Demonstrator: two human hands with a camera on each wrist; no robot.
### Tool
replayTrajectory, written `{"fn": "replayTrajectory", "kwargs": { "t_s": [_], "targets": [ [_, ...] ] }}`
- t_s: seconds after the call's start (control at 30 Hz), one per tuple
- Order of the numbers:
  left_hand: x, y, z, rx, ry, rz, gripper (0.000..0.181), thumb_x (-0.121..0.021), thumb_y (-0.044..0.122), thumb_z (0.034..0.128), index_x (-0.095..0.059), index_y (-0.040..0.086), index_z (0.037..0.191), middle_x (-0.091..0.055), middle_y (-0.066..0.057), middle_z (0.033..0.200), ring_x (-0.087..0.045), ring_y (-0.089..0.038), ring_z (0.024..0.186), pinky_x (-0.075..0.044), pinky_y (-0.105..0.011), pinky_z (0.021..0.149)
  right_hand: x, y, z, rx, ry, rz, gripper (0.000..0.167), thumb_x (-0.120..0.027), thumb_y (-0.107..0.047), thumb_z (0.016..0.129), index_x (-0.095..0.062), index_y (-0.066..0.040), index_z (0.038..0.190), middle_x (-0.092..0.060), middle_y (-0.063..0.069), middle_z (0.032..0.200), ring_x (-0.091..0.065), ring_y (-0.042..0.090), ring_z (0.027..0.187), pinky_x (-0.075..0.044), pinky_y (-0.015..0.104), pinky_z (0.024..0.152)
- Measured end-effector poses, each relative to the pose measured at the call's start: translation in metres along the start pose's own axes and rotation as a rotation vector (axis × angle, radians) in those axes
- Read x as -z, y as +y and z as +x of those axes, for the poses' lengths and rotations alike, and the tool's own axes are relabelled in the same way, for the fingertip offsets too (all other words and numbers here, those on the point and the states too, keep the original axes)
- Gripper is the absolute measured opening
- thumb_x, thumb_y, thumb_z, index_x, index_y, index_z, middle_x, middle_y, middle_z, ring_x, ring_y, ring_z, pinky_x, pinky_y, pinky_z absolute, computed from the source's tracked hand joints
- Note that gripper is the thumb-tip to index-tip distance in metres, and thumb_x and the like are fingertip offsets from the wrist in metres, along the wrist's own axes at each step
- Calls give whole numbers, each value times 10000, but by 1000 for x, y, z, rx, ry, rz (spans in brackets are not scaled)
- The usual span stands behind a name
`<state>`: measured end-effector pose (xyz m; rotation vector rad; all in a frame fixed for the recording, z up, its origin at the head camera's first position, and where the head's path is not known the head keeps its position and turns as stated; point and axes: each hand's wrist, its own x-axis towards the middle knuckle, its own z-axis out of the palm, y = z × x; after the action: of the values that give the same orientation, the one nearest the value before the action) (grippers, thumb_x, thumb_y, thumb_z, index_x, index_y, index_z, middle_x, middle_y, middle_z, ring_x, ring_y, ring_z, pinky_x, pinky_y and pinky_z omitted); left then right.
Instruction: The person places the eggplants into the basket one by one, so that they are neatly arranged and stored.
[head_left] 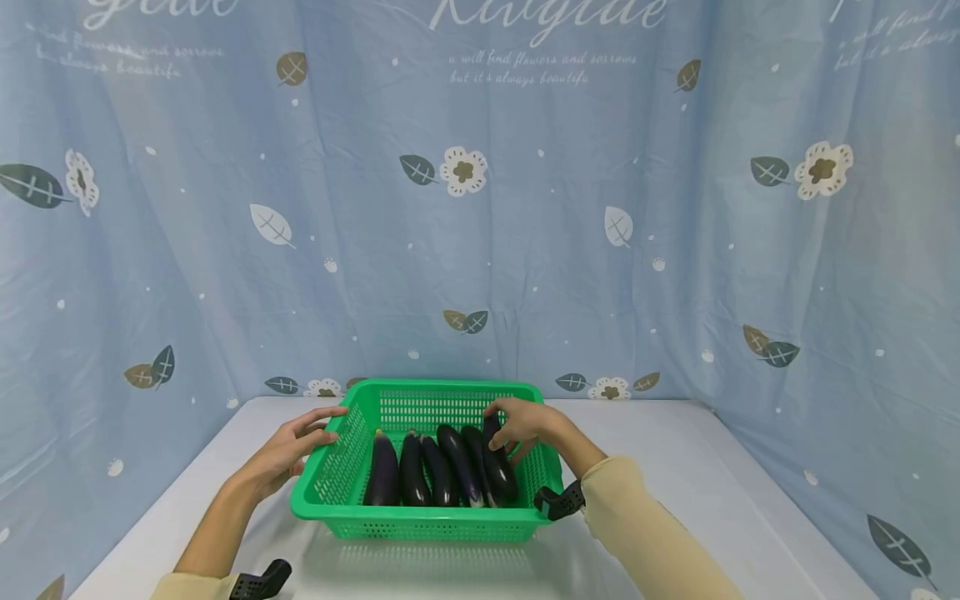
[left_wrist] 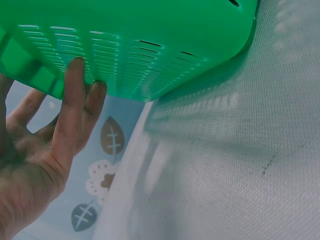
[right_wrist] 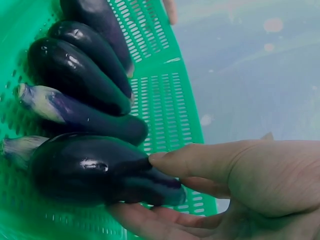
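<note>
A green plastic basket holds a row of dark purple eggplants lying side by side. My right hand reaches in over the right side and holds the rightmost eggplant near its far end. In the right wrist view, the thumb lies on one side of this eggplant and the fingers on the other. At the basket's left rim, my left hand touches with its fingers extended. The left wrist view shows those fingers against the slotted outer wall.
The basket stands on a white table. A blue curtain printed with leaves and flowers hangs behind and at both sides. Black straps with small devices are worn on both wrists.
</note>
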<state>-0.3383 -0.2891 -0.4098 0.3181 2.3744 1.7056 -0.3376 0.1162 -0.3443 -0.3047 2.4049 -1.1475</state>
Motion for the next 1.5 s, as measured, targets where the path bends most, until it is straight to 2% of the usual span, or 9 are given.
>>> {"fn": "replayTrajectory", "kwargs": {
  "t_s": [0.13,0.2,0.37,0.57,0.8,0.9,1.03,1.3,1.5],
  "targets": [
    [0,0,0,3,2,-6,606,-593,322,973,-360,201,1519,-134,-168,1638,-186,-490,1462,-420,-434,863,-1,1,0,-7,0,-35,627,-687,9,883,-422,-61,1446,-547,237,1230,-673,338,919,-589,474,720],
    [-1,-1,0,0,1,-19,610,-599,315,970,-361,191,1518,-128,-180,1637,-176,-498,1462,-404,-346,723,-1,1,-1,-13,-1,-55,621,-680,6,890,-420,-55,1451,-552,237,1232,-672,330,921,-590,471,719],
    [-1,-2,-1,-7,2,-32,617,-609,309,964,-363,178,1515,-117,-194,1635,-147,-507,1466,-332,-307,578,-1,0,-3,-26,-9,-79,626,-674,-7,899,-407,-45,1463,-513,258,1310,-659,364,983,-588,476,732],
    [-1,-2,0,-1,2,-29,615,-611,309,962,-367,186,1513,-113,-186,1638,-148,-505,1467,-341,-321,575,0,-1,-4,-35,-7,-100,635,-704,-38,884,-424,-42,1453,-519,233,1318,-651,384,1035,-588,480,735],
    [0,-1,1,-3,5,9,608,-597,328,970,-365,193,1516,-110,-168,1643,-162,-496,1466,-416,-468,893,0,-3,-6,-33,-3,-135,617,-717,-103,890,-443,-38,1439,-516,208,1324,-648,372,1055,-589,475,742],
    [0,-2,0,-8,2,-5,608,-599,319,970,-363,193,1516,-127,-175,1637,-172,-502,1462,-436,-372,743,0,-3,-6,-35,-3,-141,615,-719,-135,895,-446,-42,1438,-499,211,1353,-640,380,1078,-590,471,742],
    [-1,-3,0,-19,-3,-27,605,-603,302,969,-366,187,1514,-138,-186,1632,-174,-511,1458,-301,-308,515,0,-4,-8,-39,3,-143,615,-720,-174,900,-451,-49,1439,-491,207,1368,-636,363,1067,-594,453,723],
    [0,-2,2,-13,7,0,602,-599,317,970,-369,193,1513,-128,-168,1640,-175,-499,1462,-412,-406,801,2,-6,-12,-27,16,-143,633,-718,-200,903,-436,-44,1448,-446,225,1426,-630,392,1087,-596,442,717],
    [0,-2,2,-13,6,-7,601,-603,310,968,-374,190,1510,-130,-167,1639,-179,-498,1461,-402,-364,715,2,-6,-13,-12,19,-153,642,-710,-250,911,-431,-57,1456,-444,210,1448,-621,389,1122,-591,455,746]
  ]
}}
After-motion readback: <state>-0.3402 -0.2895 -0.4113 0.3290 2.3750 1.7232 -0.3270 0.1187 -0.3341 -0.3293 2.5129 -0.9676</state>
